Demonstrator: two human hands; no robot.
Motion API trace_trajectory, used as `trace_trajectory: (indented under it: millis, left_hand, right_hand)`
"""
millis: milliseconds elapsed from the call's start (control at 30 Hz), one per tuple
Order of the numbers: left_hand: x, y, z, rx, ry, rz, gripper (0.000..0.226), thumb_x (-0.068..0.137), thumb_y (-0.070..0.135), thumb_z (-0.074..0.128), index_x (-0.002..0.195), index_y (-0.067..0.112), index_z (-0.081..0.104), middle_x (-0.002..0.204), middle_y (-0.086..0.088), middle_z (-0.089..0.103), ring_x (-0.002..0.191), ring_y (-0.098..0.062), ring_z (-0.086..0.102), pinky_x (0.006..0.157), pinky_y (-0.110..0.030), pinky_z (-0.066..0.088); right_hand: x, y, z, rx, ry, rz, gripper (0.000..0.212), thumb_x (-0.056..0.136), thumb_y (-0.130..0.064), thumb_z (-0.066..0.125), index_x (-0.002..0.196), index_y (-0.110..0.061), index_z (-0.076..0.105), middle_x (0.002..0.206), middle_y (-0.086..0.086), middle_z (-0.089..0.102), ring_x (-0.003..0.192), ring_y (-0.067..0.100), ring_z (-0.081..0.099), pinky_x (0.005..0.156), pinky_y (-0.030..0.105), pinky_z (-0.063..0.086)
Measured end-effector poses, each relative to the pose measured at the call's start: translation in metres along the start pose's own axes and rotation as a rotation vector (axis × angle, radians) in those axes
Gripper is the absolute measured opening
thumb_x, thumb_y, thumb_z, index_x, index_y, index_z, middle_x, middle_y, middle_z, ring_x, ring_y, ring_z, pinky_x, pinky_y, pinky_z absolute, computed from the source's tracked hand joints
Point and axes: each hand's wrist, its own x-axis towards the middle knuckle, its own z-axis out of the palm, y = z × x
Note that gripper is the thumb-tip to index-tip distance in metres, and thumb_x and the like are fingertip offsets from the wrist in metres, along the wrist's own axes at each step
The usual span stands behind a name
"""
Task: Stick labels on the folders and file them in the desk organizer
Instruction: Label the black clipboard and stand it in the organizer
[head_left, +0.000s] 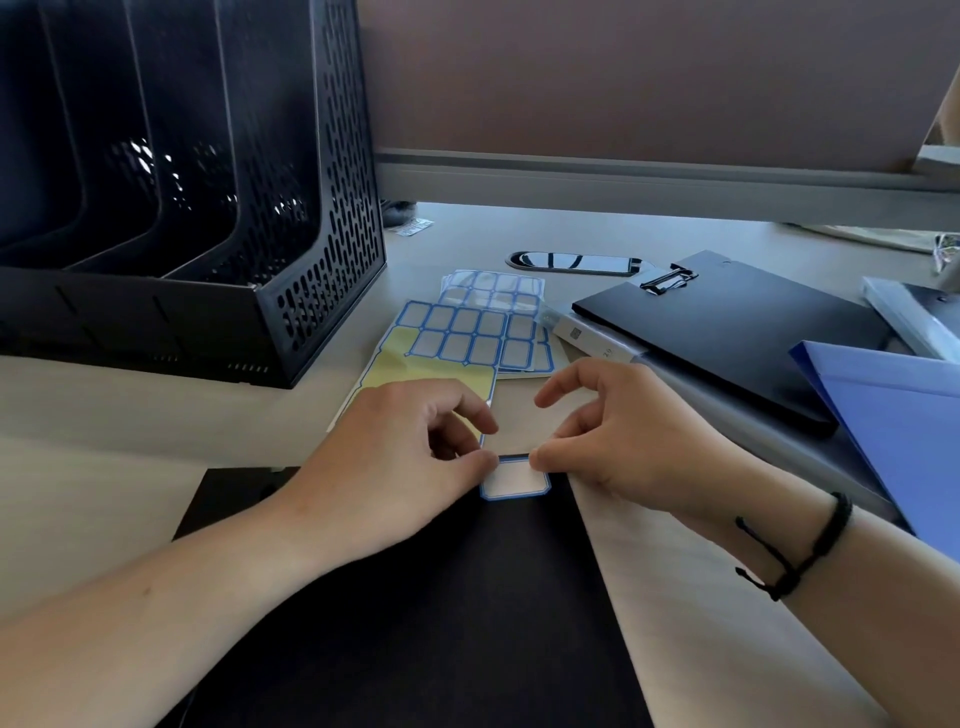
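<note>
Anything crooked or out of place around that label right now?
The label overhangs the black folder's top edge, its upper strip past the edge over the desk. Both hands pinch its upper corners. Nothing else stands out.

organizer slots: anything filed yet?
Empty as far as visible: the desk organizer shows only bare black dividers; the slot bottoms are hidden.

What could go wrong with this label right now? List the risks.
1. The label sits at the very top edge of the black folder, overhanging it; it may stick crooked or fold over.
2. Both hands pinch only its top corners, so it could crease or trap a bubble.
3. The left forearm might nudge the label sheets.
</note>
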Motion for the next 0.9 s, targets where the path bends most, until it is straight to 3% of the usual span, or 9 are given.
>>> trace_trajectory:
  millis: [133, 500, 900]
  left_hand:
    - [-0.0002, -0.0014, 0.0012, -0.008, 0.006, 0.013, 0.013, 0.080, 0.024, 0.079, 0.086, 0.032, 0.071, 0.074, 0.018, 0.071, 0.056, 0.002, 0.055, 0.058, -0.009, 0.041]
    - [-0.0010, -0.0006, 0.0019, 0.034, 0.027, 0.039, 0.015, 0.078, 0.020, 0.081, 0.084, 0.030, 0.072, 0.075, 0.017, 0.070, 0.074, -0.002, 0.064, 0.064, -0.007, 0.043]
    - [-0.0009, -0.0023, 0.0011, 0.026, 0.020, 0.047, 0.017, 0.078, 0.019, 0.081, 0.085, 0.030, 0.072, 0.075, 0.014, 0.071, 0.075, -0.002, 0.065, 0.066, -0.008, 0.045]
  right_hand:
    - [0.0013, -0.0003, 0.0007, 0.030, -0.011, 0.015, 0.038, 0.070, -0.012, 0.083, 0.099, -0.027, 0.063, 0.069, 0.000, 0.070, 0.046, 0.011, 0.053, 0.045, 0.024, 0.041]
    - [0.0015, 0.0006, 0.0021, 0.026, -0.004, 0.010, 0.033, 0.070, -0.011, 0.082, 0.094, -0.025, 0.065, 0.071, 0.001, 0.070, 0.045, 0.014, 0.052, 0.044, 0.026, 0.043]
    - [0.0032, 0.0018, 0.0027, 0.019, -0.008, 0.008, 0.033, 0.070, -0.011, 0.083, 0.093, -0.025, 0.065, 0.073, 0.003, 0.071, 0.043, 0.012, 0.052, 0.043, 0.025, 0.043]
